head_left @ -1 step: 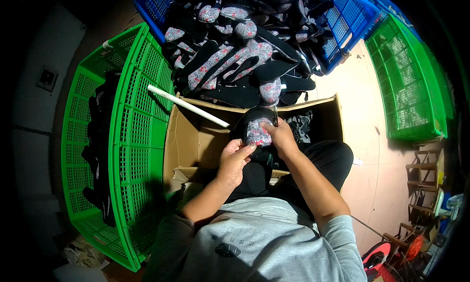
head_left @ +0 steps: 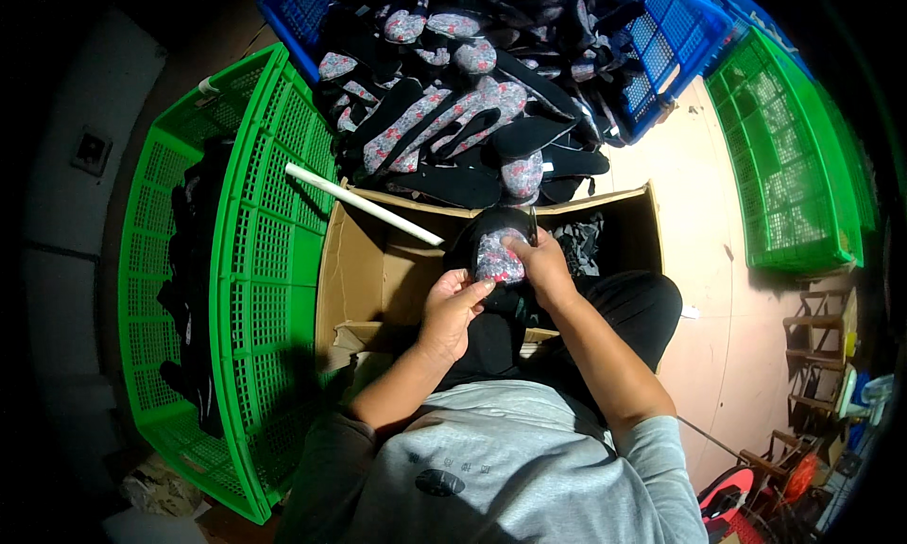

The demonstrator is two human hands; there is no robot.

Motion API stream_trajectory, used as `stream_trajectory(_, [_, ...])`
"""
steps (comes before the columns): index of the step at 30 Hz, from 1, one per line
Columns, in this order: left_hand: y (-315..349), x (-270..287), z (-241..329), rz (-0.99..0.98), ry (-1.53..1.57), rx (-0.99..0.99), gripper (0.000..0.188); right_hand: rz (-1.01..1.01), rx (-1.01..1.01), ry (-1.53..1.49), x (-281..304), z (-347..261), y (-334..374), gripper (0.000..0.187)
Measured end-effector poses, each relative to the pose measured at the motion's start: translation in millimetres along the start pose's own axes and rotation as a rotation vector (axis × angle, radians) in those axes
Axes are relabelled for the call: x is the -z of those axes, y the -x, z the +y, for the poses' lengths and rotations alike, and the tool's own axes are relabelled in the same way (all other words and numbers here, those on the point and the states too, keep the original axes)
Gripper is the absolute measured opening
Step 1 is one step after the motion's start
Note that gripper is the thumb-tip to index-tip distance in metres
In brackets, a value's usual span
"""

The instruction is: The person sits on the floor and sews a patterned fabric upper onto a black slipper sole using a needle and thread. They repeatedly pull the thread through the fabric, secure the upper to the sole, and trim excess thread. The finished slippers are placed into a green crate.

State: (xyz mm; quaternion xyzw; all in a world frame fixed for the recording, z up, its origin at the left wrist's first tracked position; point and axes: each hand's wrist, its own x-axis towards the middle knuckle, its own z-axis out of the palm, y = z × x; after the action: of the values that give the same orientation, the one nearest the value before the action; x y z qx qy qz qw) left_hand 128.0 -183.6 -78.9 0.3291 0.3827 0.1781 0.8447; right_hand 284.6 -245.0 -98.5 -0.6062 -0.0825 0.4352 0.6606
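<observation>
A slipper with a grey, red-flecked toe and black parts is held over my lap, above an open cardboard box. My left hand pinches its near edge, thumb on top. From the other side my right hand is closed on it, the thumb lying across the patterned cloth. A thin metal strip rises beside my right fingers; its kind I cannot make out. Most of my fingers are hidden under the slipper.
Beyond the box, a blue crate overflows with similar slippers. A white stick lies across the box's left corner. Green crates stand at left and right, the left one holding black pieces.
</observation>
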Motion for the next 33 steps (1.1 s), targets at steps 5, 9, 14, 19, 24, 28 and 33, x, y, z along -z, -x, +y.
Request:
stream_trajectory(5, [-1, 7, -10, 0.038, -0.068, -0.019, 0.016, 0.076, 0.192, 0.105, 4, 23, 7, 0.018])
stream_trajectory(9, [-2, 16, -30, 0.095, -0.274, -0.226, 0.015, 0.145, 0.324, 0.188, -1, 29, 17, 0.014])
stream_trajectory(14, [5, 11, -23, 0.189, -0.867, -0.713, 0.021, 0.227, 0.379, 0.293, -2, 31, 30, 0.024])
stream_trajectory(19, [0, 10, -1, 0.209, -1.188, -1.172, 0.026, 0.086, 0.337, 0.401, 5, 21, 58, 0.019])
stream_trajectory(24, [-8, 5, 26, 0.219, -1.364, -1.318, 0.028, -0.102, 0.058, 0.044, 10, 23, 61, 0.018])
stream_trajectory(28, [-8, -3, 42, 0.162, -1.347, -1.36, 0.025, -0.117, -0.105, -0.056, 1, -3, 77, 0.021])
stream_trajectory(33, [7, -12, 45, -0.115, -1.355, -1.037, 0.025, -0.121, -0.061, -0.059, -3, 19, 66, 0.017])
